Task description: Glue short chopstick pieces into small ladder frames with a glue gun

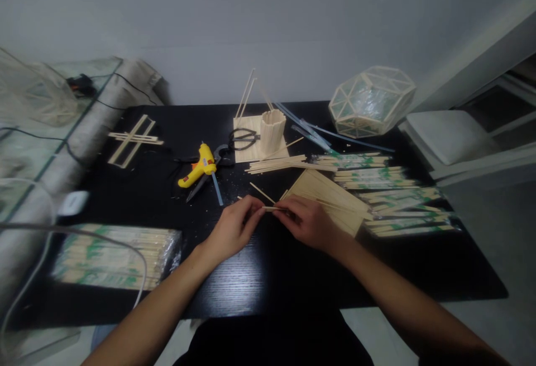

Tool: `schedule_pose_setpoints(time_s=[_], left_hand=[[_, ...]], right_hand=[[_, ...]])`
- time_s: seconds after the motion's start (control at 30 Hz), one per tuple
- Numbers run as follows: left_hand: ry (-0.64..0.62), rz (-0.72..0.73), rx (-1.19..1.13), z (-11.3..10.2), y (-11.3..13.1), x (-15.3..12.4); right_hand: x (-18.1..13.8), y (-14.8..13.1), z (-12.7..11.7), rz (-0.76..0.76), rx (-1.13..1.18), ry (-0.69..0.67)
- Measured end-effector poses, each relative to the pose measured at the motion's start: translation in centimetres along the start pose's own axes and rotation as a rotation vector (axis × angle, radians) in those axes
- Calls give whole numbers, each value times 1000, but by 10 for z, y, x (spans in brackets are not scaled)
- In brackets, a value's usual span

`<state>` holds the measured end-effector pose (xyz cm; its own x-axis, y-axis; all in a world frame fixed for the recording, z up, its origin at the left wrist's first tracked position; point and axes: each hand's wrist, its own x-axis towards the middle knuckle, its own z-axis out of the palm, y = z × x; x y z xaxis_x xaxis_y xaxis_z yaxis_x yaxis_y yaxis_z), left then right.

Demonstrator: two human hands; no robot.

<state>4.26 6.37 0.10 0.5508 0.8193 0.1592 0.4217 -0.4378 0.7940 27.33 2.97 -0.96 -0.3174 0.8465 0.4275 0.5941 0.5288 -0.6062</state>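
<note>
My left hand [234,226] and my right hand [305,222] meet over the middle of the black table [259,276]. Both pinch a short thin wooden stick [271,208] between their fingertips, one at each end. Just behind my right hand lies a flat panel of glued sticks [330,198]. A loose stick [262,193] rests on the table a little beyond my fingers.
A yellow glue gun [197,171], pliers [218,165], scissors [243,138] and a stick cup [272,131] sit farther back. Wrapped chopstick packs [389,193] lie right, a big bundle [113,257] front left. A faceted stick lantern [371,100] stands back right, a stick frame [134,139] back left.
</note>
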Motion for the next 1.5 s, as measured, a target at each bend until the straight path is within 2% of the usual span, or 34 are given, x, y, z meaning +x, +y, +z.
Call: schedule_pose_setpoints(time_s=[0.33,0.57,0.9,1.0,1.13,1.27,1.5], left_hand=[[-62,20,-4,2,1,-2],[-77,33,6,1,0,-2],[-72,17,-7,2,-1,-1],[-14,21,-9,0,1,-1],[137,-61,-90,-2,-2,-3],[277,-128,-280,0,-4,-3],[530,-134,-628,-5,6,6]], right_hand=[[-1,-3,2,-48,-23,-28],[-2,-6,2,-77,-95,-50],[-1,-6,3,-63,-76,-25],[-1,-5,2,-49,-59,-8],[-1,-4,1,-6,-39,11],[-1,-3,2,-3,-19,40],[-2,-4,2,61,70,49]])
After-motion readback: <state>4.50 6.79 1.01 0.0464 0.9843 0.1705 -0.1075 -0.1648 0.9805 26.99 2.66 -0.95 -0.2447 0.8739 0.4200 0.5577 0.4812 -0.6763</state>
